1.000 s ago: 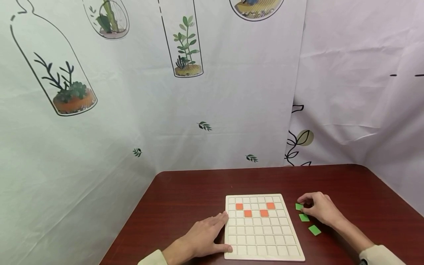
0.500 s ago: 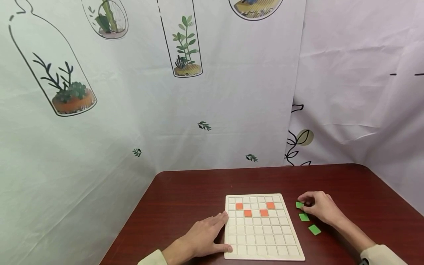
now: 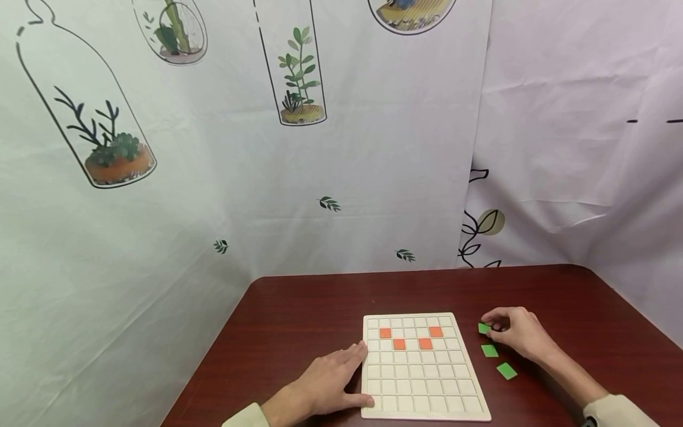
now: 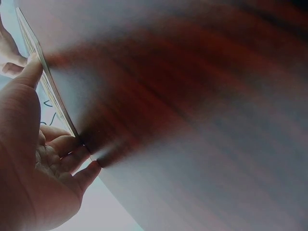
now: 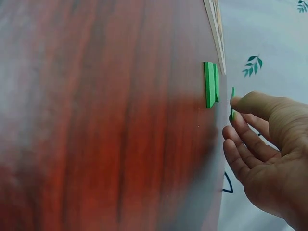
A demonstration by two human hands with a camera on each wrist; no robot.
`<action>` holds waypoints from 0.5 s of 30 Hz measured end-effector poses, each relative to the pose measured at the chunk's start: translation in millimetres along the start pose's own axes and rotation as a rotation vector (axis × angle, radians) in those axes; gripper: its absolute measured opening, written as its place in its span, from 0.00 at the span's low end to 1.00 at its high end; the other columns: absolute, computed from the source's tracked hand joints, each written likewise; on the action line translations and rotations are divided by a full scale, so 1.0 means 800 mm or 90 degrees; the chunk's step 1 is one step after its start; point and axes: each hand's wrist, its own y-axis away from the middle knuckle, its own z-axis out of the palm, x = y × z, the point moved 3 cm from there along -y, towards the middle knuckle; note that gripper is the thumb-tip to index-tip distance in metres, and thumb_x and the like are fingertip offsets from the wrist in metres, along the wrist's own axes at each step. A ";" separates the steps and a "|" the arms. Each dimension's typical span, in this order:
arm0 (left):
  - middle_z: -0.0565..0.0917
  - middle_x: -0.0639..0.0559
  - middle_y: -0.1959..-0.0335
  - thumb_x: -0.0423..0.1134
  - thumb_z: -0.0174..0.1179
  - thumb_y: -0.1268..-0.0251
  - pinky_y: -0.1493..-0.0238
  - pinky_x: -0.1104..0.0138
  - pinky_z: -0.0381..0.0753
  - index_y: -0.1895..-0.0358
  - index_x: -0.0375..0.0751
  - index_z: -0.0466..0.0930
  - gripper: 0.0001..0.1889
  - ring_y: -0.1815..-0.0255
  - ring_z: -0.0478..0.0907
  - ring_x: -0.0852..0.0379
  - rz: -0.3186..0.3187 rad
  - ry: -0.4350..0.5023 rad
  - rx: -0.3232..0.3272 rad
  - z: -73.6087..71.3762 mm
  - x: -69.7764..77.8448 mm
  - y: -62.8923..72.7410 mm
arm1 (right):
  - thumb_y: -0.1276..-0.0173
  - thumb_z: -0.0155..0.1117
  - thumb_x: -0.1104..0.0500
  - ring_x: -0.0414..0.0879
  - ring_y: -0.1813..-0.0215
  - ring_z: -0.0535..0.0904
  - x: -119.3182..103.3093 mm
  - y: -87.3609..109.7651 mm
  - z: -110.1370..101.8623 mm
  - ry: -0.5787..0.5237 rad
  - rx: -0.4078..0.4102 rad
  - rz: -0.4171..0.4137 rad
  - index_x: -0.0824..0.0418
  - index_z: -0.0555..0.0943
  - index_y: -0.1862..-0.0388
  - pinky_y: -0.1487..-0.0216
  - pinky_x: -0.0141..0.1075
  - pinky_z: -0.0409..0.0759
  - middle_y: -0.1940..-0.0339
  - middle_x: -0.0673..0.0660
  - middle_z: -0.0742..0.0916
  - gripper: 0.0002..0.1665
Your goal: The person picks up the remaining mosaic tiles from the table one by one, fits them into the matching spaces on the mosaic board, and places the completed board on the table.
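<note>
A pale gridded board [image 3: 416, 354] lies on the dark red table, with orange square tiles [image 3: 399, 344] set in its upper rows. My left hand [image 3: 328, 382] rests at the board's left edge, fingers extended and thumb on the near left corner. In the left wrist view, that hand's thumb and fingertips touch the board's edge [image 4: 60, 103]. To the right of the board, my right hand [image 3: 520, 335] pinches a green square tile [image 3: 484, 328] between thumb and finger. The right wrist view shows this pinched tile [image 5: 233, 91] edge-on, held off the table; the fingers partly cover it.
Two more green tiles lie between the board and my right forearm, a middle tile [image 3: 490, 351] and a nearer tile [image 3: 507, 371]. The dark red table [image 3: 315, 302] ends at a printed white cloth backdrop [image 3: 347, 160].
My right hand, pinching the green tile, has shifted slightly away from me and to the right, apart from the middle tile. The left hand and board have stayed in place.
</note>
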 end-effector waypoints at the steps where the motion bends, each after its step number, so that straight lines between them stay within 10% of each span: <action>1: 0.65 0.47 0.17 0.79 0.52 0.32 0.30 0.55 0.76 0.16 0.41 0.61 0.54 0.20 0.67 0.54 0.002 -0.001 0.001 0.000 0.000 0.000 | 0.41 0.82 0.67 0.38 0.65 0.81 0.000 0.000 -0.001 -0.002 0.002 0.001 0.63 0.90 0.58 0.64 0.32 0.82 0.64 0.50 0.89 0.12; 15: 0.64 0.49 0.17 0.80 0.51 0.32 0.30 0.54 0.76 0.15 0.42 0.60 0.55 0.20 0.67 0.54 -0.005 0.005 -0.009 0.001 -0.002 0.000 | 0.39 0.81 0.67 0.37 0.66 0.82 -0.014 -0.003 -0.011 -0.027 0.030 -0.020 0.63 0.90 0.57 0.64 0.32 0.83 0.63 0.51 0.90 0.12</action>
